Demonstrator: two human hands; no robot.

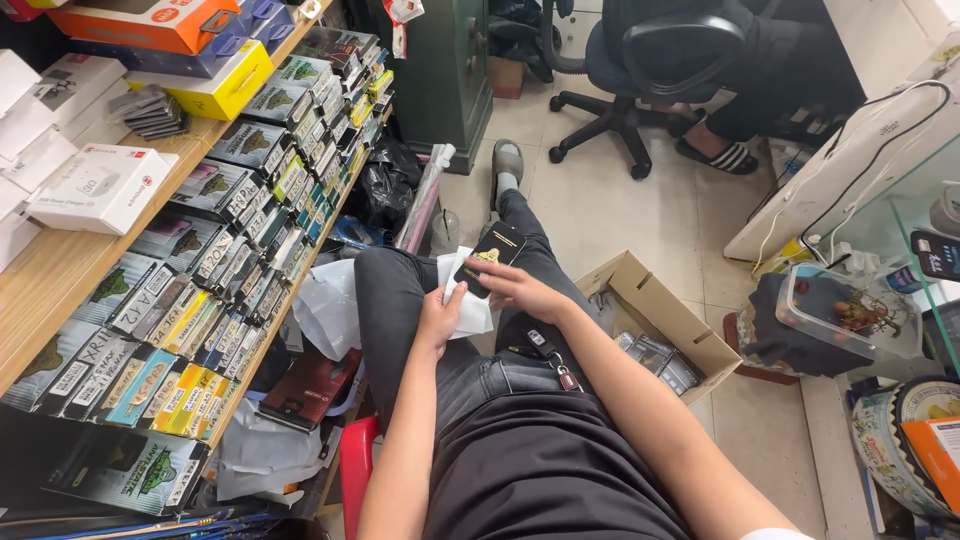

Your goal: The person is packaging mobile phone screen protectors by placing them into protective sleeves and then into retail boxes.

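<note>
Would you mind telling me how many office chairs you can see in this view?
1. A black office chair stands on the tiled floor at the top, occupied by another person. More may be hidden beyond the frame's edge.

A: floor?
B: pale tile floor (590,200), grey grout lines, evenly lit.
A: left side?
B: wooden shelf (60,270) with white boxes (95,188) on top, rows of packaged goods (230,230) leaning against its front edge. Orange and yellow cartons (190,50) further back.
A: behind?
B: dark green cabinet (445,70), black swivel chair (640,70) on castors beside it.
A: right?
B: open cardboard box (690,335) on the floor, glass counter (900,230) at the edge.
</note>
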